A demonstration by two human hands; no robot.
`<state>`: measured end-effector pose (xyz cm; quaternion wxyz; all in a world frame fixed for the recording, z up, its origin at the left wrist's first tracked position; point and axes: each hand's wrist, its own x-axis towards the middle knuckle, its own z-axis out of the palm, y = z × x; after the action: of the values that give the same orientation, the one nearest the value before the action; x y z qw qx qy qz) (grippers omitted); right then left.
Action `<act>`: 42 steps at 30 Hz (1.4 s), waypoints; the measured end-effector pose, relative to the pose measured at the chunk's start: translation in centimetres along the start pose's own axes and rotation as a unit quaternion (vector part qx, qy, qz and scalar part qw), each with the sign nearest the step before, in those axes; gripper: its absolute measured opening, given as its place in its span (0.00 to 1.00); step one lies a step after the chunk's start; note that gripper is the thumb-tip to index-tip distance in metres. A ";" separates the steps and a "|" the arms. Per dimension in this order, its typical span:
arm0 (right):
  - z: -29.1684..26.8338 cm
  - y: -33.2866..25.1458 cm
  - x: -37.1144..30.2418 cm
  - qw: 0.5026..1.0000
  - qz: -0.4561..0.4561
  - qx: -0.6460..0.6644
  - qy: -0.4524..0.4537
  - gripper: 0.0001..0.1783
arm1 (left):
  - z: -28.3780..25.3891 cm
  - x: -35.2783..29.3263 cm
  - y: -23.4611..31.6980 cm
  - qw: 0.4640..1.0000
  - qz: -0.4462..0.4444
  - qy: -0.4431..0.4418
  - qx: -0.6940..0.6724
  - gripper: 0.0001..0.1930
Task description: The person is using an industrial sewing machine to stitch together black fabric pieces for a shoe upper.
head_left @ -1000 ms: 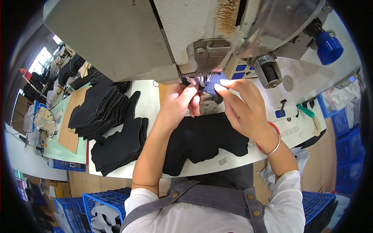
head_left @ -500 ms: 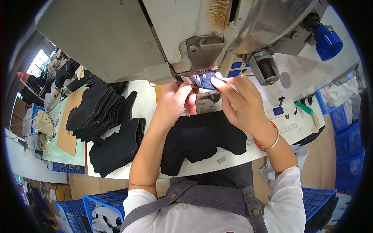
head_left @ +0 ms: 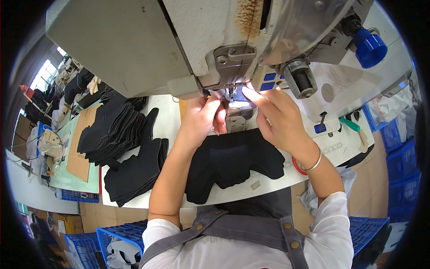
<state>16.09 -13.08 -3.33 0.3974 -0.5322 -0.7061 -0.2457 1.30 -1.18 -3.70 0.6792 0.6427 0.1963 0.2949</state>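
Under the lit needle area of a sewing machine (head_left: 230, 65) lies a small piece of dark blue fabric (head_left: 240, 94). My left hand (head_left: 199, 117) is beside the presser foot on its left, fingers curled and pressed together; whatever they pinch is hidden. On the other side, my right hand (head_left: 281, 117) has its fingers apart, the forefinger stretched out onto the blue fabric's edge. A black cut fabric piece (head_left: 235, 163) with a wavy near edge lies flat on the table below both hands.
Stacks of black cut pieces (head_left: 112, 134) lie left, with a smaller pile (head_left: 134, 175) nearer. At right are a thread cone (head_left: 306, 83), a green-handled tool (head_left: 350, 124) and a red ring-shaped thing (head_left: 298, 167) by my wrist. Blue crates (head_left: 403, 166) stand beyond.
The view has shifted slightly. Both hands stay at the needle, with only a small shift of the right forefinger on the blue fabric.
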 end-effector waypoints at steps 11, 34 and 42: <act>0.3 0.0 0.0 1.000 0.006 0.004 0.000 0.26 | 0.1 0.1 0.5 1.000 -0.012 0.009 -0.018 0.14; -0.6 1.2 -2.5 0.982 0.164 -0.082 -0.053 0.22 | 0.7 0.4 0.5 0.998 0.000 0.062 -0.021 0.13; -5.6 -1.6 -9.8 0.920 0.268 -0.145 -0.246 0.23 | -4.7 -0.7 0.6 0.951 0.128 0.272 0.067 0.14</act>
<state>17.41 -23.31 -8.11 0.1808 -0.7972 -0.5687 -0.0915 -2.36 1.87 -3.64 0.5120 0.6017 0.3093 0.5293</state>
